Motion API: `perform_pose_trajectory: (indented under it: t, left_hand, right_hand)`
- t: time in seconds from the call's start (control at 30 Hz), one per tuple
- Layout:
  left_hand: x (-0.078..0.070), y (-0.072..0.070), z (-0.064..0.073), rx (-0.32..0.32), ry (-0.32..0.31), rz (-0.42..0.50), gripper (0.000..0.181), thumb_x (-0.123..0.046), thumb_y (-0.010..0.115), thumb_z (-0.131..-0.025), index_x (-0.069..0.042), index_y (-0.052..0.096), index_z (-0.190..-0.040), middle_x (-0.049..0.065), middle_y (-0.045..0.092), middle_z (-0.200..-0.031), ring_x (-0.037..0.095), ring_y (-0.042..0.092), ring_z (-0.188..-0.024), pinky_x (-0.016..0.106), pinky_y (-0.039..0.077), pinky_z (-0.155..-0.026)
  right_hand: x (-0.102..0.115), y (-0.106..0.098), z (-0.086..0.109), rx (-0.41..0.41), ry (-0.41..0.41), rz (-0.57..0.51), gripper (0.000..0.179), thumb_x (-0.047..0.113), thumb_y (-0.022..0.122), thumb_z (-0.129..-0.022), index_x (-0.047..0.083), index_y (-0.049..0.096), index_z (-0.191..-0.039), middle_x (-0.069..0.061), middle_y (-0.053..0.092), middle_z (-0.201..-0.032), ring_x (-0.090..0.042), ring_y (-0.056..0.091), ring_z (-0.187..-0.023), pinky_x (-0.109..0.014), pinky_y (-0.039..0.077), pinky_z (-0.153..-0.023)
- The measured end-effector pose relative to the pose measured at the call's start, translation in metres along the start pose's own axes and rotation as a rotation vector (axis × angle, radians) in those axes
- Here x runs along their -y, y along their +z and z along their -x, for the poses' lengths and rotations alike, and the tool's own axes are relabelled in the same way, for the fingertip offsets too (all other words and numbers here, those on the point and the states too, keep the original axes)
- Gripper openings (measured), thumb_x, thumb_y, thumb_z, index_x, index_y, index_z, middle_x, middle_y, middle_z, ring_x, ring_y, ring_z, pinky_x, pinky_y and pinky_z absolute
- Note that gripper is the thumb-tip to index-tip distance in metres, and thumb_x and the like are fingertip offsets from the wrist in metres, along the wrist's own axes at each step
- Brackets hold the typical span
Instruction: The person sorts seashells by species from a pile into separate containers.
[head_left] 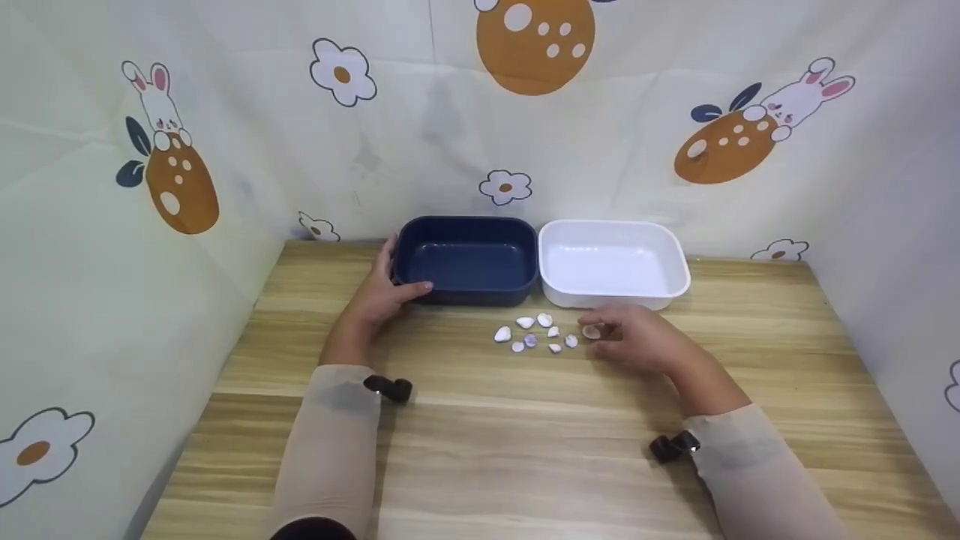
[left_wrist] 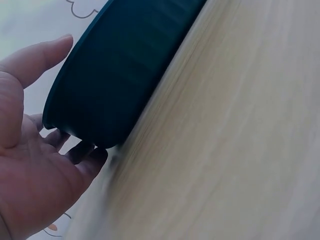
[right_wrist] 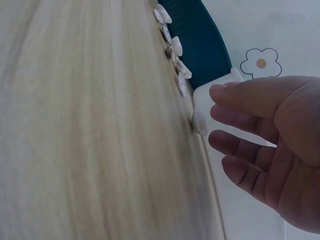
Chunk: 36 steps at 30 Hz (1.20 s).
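At the left end of a dark blue plastic basin [head_left: 480,298], my left hand [head_left: 381,292] holds the corner, thumb along the front rim and fingers around the end wall. In the left wrist view, the fingertips [left_wrist: 95,162] touch the lower end of the basin. My right hand [head_left: 637,337] is just in front of the white basin [head_left: 615,300], thumb and fingers parted around a small white seashell [head_left: 591,331]. The right wrist view has that shell [right_wrist: 199,122] on the table, just off the fingertips. Several more small shells [head_left: 526,322] lie to its left.
Both basins stand side by side at the back of the wood-grain table [head_left: 510,450], against a printed cloth backdrop [head_left: 420,135]. Nothing shows inside either basin. Cloth walls also rise at the left and right.
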<state>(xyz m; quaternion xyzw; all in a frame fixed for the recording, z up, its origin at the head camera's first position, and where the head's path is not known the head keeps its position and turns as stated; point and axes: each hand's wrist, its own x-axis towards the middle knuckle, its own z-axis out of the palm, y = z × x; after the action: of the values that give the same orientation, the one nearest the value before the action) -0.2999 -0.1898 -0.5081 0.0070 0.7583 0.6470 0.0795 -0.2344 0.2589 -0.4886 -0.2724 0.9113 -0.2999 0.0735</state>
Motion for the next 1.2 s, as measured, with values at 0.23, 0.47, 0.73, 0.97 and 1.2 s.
perform_pose_trajectory:
  t: [0.23, 0.47, 0.73, 0.97, 1.2]
  left_hand:
    - [0.003, 0.000, 0.001, 0.011, -0.005, 0.040, 0.121, -0.017, 0.090, -0.086, -0.029, 0.007, -0.174, 0.005, 0.010, -0.182, 0.027, 0.014, -0.167, 0.043, 0.014, -0.137]
    - [0.007, -0.002, -0.002, 0.002, -0.033, -0.020, 0.119, -0.025, 0.091, -0.086, -0.031, 0.010, -0.173, 0.006, 0.011, -0.182, 0.024, 0.009, -0.169, 0.044, 0.011, -0.138]
    - [0.007, -0.003, -0.003, 0.007, -0.048, -0.017, 0.119, -0.024, 0.090, -0.087, -0.033, 0.009, -0.174, 0.007, 0.009, -0.182, 0.027, 0.009, -0.169, 0.047, 0.015, -0.137]
    - [0.004, -0.003, -0.001, 0.002, -0.052, -0.022, 0.120, -0.024, 0.091, -0.086, -0.031, 0.009, -0.174, 0.007, 0.009, -0.183, 0.026, 0.009, -0.168, 0.046, 0.013, -0.138]
    - [0.002, -0.001, -0.001, -0.002, -0.077, -0.052, 0.120, -0.026, 0.090, -0.086, -0.033, 0.008, -0.174, 0.007, 0.007, -0.183, 0.027, 0.007, -0.169, 0.047, 0.007, -0.138]
  right_hand:
    - [-0.006, 0.005, -0.001, -0.008, -0.017, 0.050, 0.040, 0.005, 0.081, -0.090, 0.004, 0.075, -0.130, -0.011, 0.074, -0.119, -0.025, 0.064, -0.105, -0.043, 0.054, -0.094]
    - [-0.011, 0.011, -0.001, -0.009, -0.027, 0.104, 0.036, 0.003, 0.074, -0.094, 0.003, 0.074, -0.130, -0.014, 0.072, -0.127, -0.031, 0.064, -0.119, -0.051, 0.053, -0.106]
    - [-0.011, 0.013, -0.001, -0.018, -0.031, 0.110, 0.032, -0.002, 0.073, -0.092, 0.005, 0.077, -0.123, -0.012, 0.073, -0.123, -0.033, 0.066, -0.120, -0.054, 0.053, -0.107]
    - [-0.011, 0.014, -0.002, -0.025, 0.002, 0.101, 0.029, 0.000, 0.076, -0.090, 0.007, 0.078, -0.118, -0.009, 0.073, -0.115, -0.026, 0.065, -0.110, -0.048, 0.055, -0.099]
    - [-0.003, 0.013, -0.005, -0.007, 0.057, 0.077, 0.029, 0.009, 0.080, -0.091, 0.013, 0.079, -0.119, -0.002, 0.071, -0.105, -0.018, 0.060, -0.098, -0.036, 0.051, -0.087]
